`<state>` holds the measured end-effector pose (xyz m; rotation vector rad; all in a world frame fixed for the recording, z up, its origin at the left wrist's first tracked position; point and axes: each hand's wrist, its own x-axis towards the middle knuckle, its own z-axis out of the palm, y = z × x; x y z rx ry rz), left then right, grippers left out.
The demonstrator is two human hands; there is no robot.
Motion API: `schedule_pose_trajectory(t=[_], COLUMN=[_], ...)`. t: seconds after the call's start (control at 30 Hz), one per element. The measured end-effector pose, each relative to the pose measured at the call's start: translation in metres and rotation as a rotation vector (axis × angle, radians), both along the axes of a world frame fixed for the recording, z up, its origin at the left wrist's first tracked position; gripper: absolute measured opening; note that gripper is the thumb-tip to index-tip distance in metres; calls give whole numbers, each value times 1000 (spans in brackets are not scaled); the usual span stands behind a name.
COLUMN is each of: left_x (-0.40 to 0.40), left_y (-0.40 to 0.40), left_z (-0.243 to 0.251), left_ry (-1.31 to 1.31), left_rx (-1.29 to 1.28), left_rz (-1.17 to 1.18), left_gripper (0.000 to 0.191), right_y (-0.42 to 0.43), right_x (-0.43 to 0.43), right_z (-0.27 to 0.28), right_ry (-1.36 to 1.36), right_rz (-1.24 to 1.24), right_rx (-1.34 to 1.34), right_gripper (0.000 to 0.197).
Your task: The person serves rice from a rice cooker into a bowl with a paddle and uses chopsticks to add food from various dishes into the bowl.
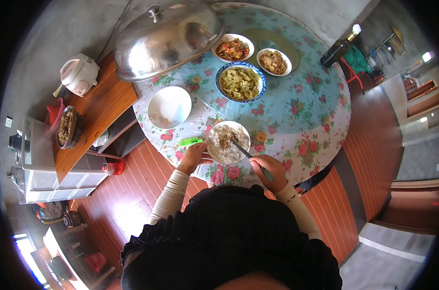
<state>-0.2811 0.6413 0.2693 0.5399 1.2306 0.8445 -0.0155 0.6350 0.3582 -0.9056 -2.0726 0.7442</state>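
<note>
A bowl of white rice point(223, 152) with some brownish food on top stands near the table's front edge. My left hand point(196, 157) rests against the bowl's left side, thumb at the rim. My right hand point(270, 172) is closed on a dark-handled utensil point(243, 149), whose far end is in the food; I cannot tell its exact kind. A bright green object point(190, 141) lies just left of the bowl. Beyond it stands a white bowl point(172, 105), with no food visible inside. A blue-rimmed bowl of cooked greens point(240, 82) stands farther back.
Two dishes of cooked food point(233, 49) point(274, 62) stand behind the greens. A large perforated metal cover point(165, 43) leans at the back left, and a dark bottle point(339, 50) stands at the right edge. A rice cooker point(80, 74) is on the wooden counter point(96, 114).
</note>
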Motion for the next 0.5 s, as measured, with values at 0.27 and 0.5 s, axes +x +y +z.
schedule_pose_trajectory(t=[0.27, 0.5], left_x=[1, -1], left_y=[2, -1], left_z=[-2, -4], left_ry=[-3, -10], left_rx=[4, -14], left_rz=[-10, 1], left_gripper=[38, 38], right_y=[-2, -5], right_x=[3, 16], right_z=[-6, 28], right_ry=[76, 96], right_rz=[5, -198], right_rx=[-173, -286], right_gripper=[10, 11])
